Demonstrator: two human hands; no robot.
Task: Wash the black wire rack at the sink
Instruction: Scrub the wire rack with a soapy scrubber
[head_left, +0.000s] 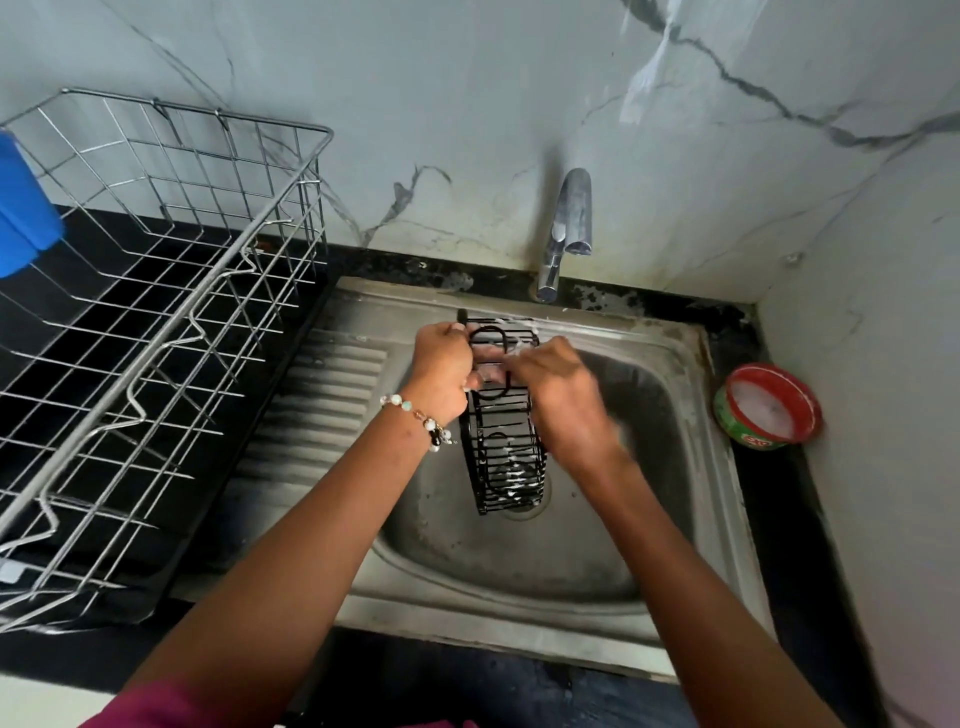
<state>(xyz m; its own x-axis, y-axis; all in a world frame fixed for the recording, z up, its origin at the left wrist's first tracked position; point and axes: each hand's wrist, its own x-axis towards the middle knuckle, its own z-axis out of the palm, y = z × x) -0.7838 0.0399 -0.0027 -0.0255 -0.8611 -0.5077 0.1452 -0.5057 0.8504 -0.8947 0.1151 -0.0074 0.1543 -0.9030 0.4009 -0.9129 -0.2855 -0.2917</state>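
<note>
The black wire rack (506, 457) stands on end over the steel sink (519, 566), with white suds on its wires. My left hand (441, 364) grips the rack's upper left edge, fingers curled round the wire. My right hand (558, 395) lies against the rack's upper right side, blurred; its fingers curl in toward the wires, and I cannot tell if they hold a scrubber. The rack's lower end sits above the drain (524, 506).
A tap (569, 223) stands behind the basin with no water showing. A red and green tub of soapy paste (766, 408) sits on the right counter. A large steel dish rack (156, 322) fills the left counter, with a blue object (23, 208) at its far left.
</note>
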